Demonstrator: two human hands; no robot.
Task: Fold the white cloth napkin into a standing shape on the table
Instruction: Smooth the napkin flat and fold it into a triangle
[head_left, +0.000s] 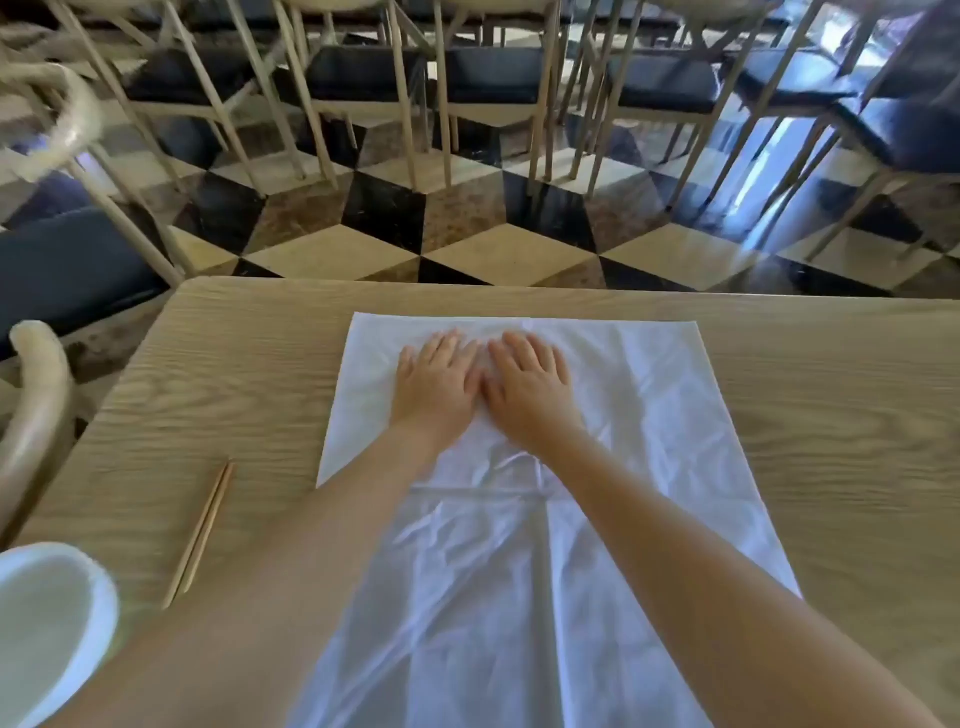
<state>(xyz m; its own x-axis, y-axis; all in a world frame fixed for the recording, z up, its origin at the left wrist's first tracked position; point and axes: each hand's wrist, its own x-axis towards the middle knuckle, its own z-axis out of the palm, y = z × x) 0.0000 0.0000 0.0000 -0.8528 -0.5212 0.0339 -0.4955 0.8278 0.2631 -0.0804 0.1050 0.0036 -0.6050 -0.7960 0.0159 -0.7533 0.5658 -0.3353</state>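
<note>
The white cloth napkin (649, 415) lies flat and creased on the wooden table (831, 389), reaching from near the far edge back toward me. My left hand (436, 384) and my right hand (530, 387) rest palm down side by side on its far half, fingers spread and pointing away, thumbs nearly touching. Neither hand grips the cloth. A fold line crosses the napkin just behind my wrists.
A pair of wooden chopsticks (200, 535) lies on the table to the left of the napkin. A white bowl (47, 634) sits at the near left corner. Curved chair backs (36, 415) stand at the left; more chairs and a checkered floor lie beyond the table.
</note>
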